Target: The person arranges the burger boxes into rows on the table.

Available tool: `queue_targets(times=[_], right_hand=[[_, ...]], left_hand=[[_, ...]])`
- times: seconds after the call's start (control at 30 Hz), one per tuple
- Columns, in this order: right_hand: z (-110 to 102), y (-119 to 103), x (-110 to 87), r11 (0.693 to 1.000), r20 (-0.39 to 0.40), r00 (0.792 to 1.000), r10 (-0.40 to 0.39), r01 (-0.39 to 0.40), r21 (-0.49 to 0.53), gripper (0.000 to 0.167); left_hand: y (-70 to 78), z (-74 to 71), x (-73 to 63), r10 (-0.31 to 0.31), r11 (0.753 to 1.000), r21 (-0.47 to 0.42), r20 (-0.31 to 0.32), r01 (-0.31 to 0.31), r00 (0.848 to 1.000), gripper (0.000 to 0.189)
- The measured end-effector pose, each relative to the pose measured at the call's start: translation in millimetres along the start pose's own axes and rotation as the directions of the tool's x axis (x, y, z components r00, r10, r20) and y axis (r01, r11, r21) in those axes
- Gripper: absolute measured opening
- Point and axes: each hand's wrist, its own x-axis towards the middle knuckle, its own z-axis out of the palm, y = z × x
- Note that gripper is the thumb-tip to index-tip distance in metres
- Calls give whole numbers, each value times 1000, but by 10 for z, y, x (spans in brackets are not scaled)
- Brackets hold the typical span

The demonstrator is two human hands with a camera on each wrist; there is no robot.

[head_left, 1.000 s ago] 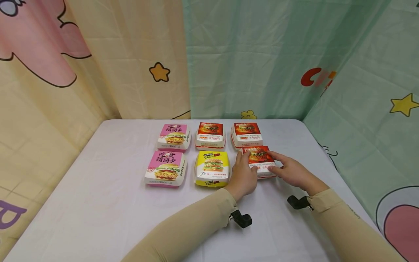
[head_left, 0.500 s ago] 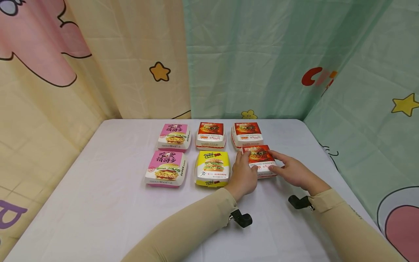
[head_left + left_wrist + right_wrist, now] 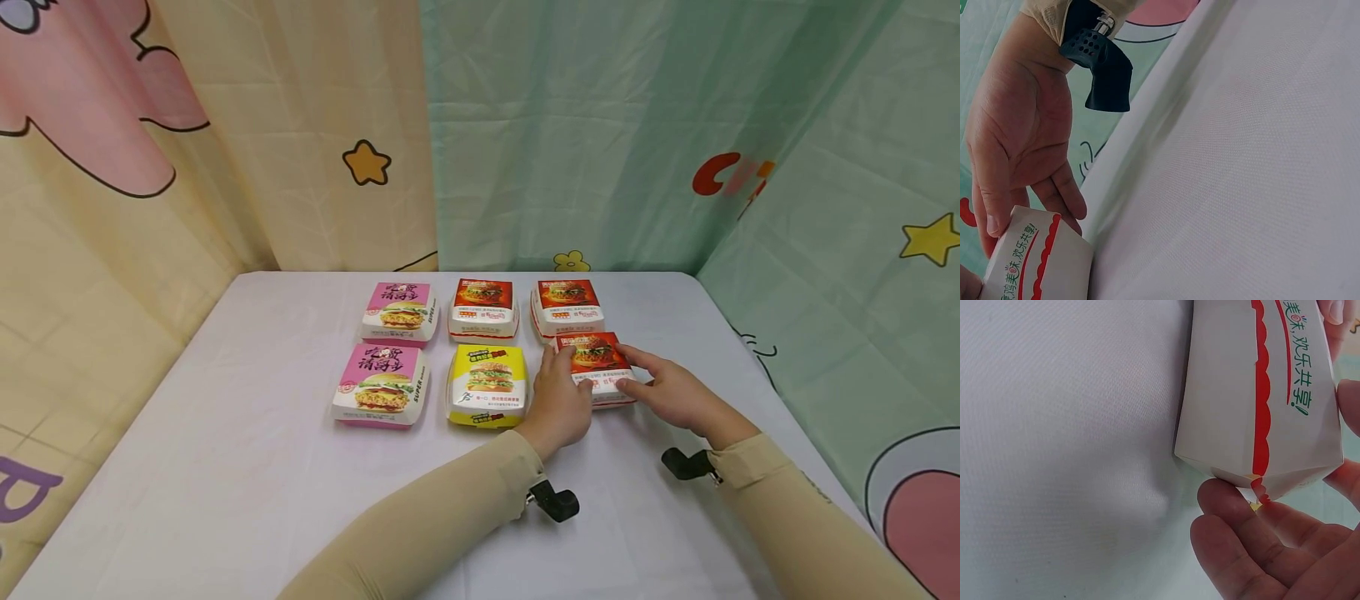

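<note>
In the head view, a red-and-white burger box [image 3: 596, 358] stands at the front right of the group, a hand at each end of it. My left hand [image 3: 558, 404] grips the left end, thumb by the near edge and fingers reaching along the side to the top. My right hand [image 3: 675, 396] holds the right end between thumb and fingers. The right wrist view shows the box's white side [image 3: 1229, 381] with a red scalloped strip, and fingertips [image 3: 1219, 497] curled at its end corner. Across the box in the left wrist view, the right hand's palm [image 3: 1022, 119] shows.
Two more red-and-white boxes, one in the middle [image 3: 483, 310] and one at right [image 3: 567, 308], form the back row with a pink box [image 3: 400, 312]. In front are another pink box [image 3: 380, 386] and a yellow box [image 3: 487, 387], beside my left hand. Curtains [image 3: 570, 125] enclose the white table [image 3: 225, 467].
</note>
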Motion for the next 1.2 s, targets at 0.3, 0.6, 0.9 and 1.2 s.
queue_targets(times=[0.3,0.6,0.9,1.2], right_hand=[[1,9,-1,1000,-6,1000,-8,8,15,79],[-1,11,5,1000,-18,1000,-3,4,26,79],[-16,-9,-12,1000,-18,1000,10,-9,29,79],[-7,-23,-22,999,-25,1000,-2,3,42,78]], left_hand=[[-10,6,-5,15,1000,5,0,-15,1000,61],[-3,-14,-22,24,1000,-3,4,-24,1000,62],[31,-23,-48,64,997,31,-15,-64,998,61],[67,-55,-98,73,997,28,-2,-72,997,61]])
